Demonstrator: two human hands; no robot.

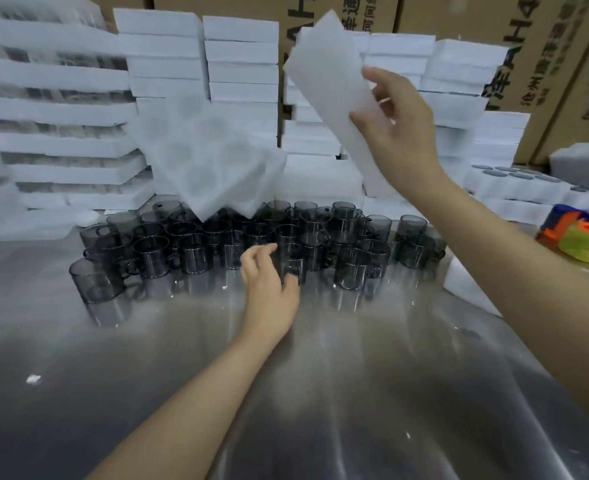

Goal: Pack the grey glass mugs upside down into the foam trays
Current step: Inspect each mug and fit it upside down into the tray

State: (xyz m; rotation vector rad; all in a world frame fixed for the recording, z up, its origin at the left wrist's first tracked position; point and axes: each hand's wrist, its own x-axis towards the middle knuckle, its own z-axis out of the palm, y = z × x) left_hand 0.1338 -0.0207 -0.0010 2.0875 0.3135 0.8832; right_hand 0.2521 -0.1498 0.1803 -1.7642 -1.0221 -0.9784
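Stacked foam trays (165, 53) walled the back of the desk (320, 393), and a filled tray (494, 192) at the right showed grey mug bottoms. The loose mugs (189, 247) huddled within reach beneath a tilted, seemingly empty tray (213, 161). The right hand (404, 133) pinched a foam slab (324, 74) aloft, probably for filling. The left hand (269, 289) curled beside a front mug (295, 268), its grip unclear.

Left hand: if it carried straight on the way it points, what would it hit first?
The left hand would likely meet the front grey glass mug right ahead of it; blur hides whether it already touches.
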